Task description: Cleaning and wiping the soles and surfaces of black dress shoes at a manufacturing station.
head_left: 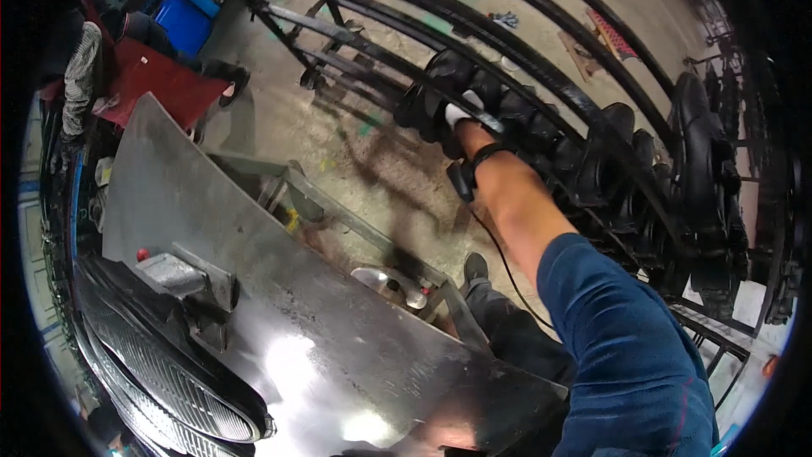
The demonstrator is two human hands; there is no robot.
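My right arm, in a blue sleeve, stretches up to a black metal rack (499, 25) full of black shoes (605, 152). At its far end my right hand (465, 112) is in among the shoes, touching or very close to a black shoe (446, 72). White covering shows on some of its fingers; the rest of them are hidden, so its grip is unclear. A black device on a band (463, 178) sits at the wrist, with a thin cable hanging from it. My left hand is out of the picture.
A bare metal worktable (288, 279) fills the lower left, with black ridged shoe soles (169, 364) piled on it and a metal block (173, 273) beside them. Another person in a red apron (152, 76) is at the far left. Behind stands a blue bin (182, 24).
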